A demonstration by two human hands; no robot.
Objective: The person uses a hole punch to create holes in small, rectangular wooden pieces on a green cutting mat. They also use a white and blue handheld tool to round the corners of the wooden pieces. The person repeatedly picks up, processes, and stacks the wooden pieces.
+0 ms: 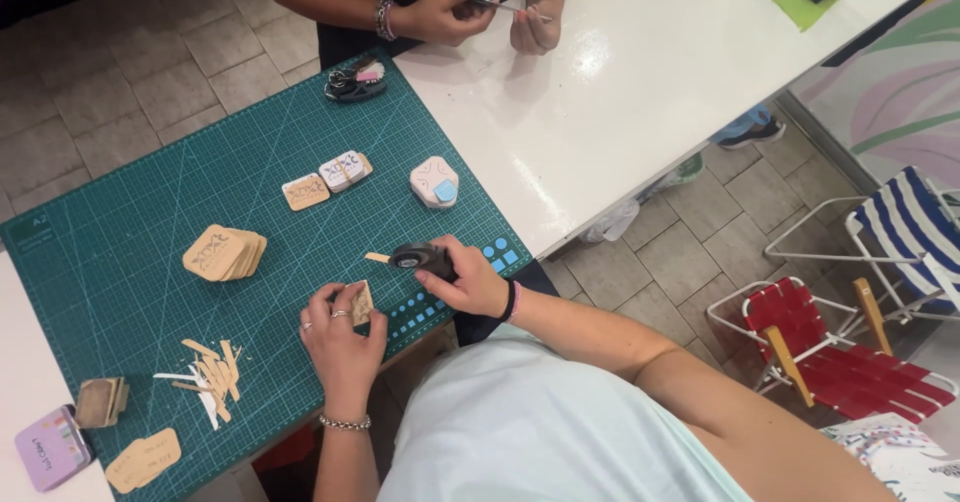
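My left hand [340, 337] pinches a small tan card [361, 302] at the near edge of the green cutting mat [130, 252]. Just to the right, my right hand [468, 280] grips a small black punch tool [415, 257] that rests on the mat. A thin tan strip [376, 257] lies beside the tool's left side. A stack of tan cards [225, 253] sits further left on the mat.
A white and blue corner punch [434, 182], two printed cards [325, 182], tan offcuts [210, 372] and a black key bunch [355, 83] lie on the mat. Another person's hands [485, 17] hold scissors over the white table [640, 72]. Folding chairs [840, 352] stand at right.
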